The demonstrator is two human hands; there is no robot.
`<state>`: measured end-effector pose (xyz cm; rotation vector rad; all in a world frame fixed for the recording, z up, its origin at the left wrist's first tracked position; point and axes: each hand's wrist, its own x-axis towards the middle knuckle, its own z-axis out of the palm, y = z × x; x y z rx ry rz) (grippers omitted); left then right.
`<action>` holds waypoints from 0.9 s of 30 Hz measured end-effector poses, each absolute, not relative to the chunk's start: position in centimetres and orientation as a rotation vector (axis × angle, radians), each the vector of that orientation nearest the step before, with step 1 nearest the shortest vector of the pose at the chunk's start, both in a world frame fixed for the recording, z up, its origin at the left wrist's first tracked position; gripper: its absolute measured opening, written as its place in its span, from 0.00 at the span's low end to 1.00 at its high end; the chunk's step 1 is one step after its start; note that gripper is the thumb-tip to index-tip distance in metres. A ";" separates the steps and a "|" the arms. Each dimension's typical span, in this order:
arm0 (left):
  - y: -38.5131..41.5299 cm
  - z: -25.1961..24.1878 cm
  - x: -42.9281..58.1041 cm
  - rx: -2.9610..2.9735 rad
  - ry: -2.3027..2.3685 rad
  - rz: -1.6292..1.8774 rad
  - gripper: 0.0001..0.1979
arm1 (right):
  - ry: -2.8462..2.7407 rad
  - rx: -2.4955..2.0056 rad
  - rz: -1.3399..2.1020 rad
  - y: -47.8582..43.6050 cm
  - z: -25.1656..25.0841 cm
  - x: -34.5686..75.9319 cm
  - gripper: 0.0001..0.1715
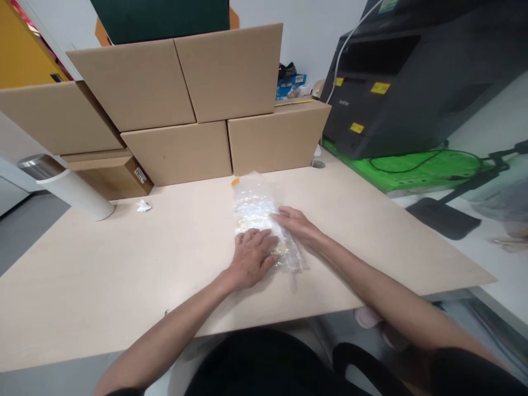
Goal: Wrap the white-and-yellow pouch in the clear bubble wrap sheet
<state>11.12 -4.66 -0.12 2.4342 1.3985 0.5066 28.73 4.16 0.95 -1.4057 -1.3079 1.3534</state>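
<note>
A clear, crinkled plastic wrap or bag (256, 199) lies flat on the light wooden table (173, 242), with an orange bit at its far left corner. Small yellowish items show through it, too blurred to name. My left hand (253, 256) rests on the near left part of the plastic, its fingers spread and pressing down. Along the right edge of the plastic lies my right hand (297, 223), fingers stretched out and touching it.
Cardboard boxes (177, 154) are stacked along the back. At the left stands a white bottle (80, 192) with a steel cap, a crumpled white scrap (143, 205) beside it. A dark printer (363, 104) sits on a green surface (424, 168) at the right.
</note>
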 end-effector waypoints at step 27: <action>-4.8 4.4 3.9 1.039 0.901 1.078 0.50 | -1.094 -0.778 1.717 1.0 6.6 25.5 0.22</action>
